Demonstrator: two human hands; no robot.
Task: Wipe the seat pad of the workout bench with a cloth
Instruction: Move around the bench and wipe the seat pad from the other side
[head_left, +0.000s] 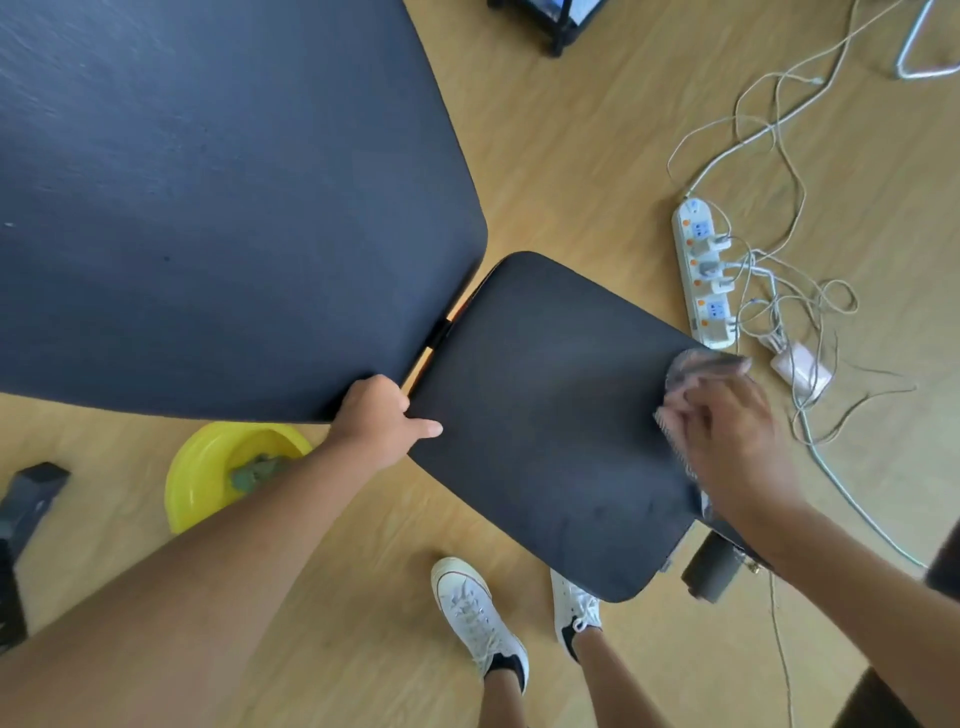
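The black seat pad (545, 415) of the workout bench lies at centre right, tilted, with the big black back pad (208, 208) up and to its left. My right hand (727, 431) presses a blurred grey-pink cloth (693, 364) onto the seat pad's right edge. My left hand (384, 415) grips the lower corner of the back pad at the gap between the two pads, thumb resting on the seat pad's left edge.
A yellow basin (208, 467) holding a green rag sits on the wooden floor at lower left. A white power strip (701, 270) with tangled cables lies right of the seat. My white shoes (478, 618) stand below the pad, beside a black foam roller (711, 566).
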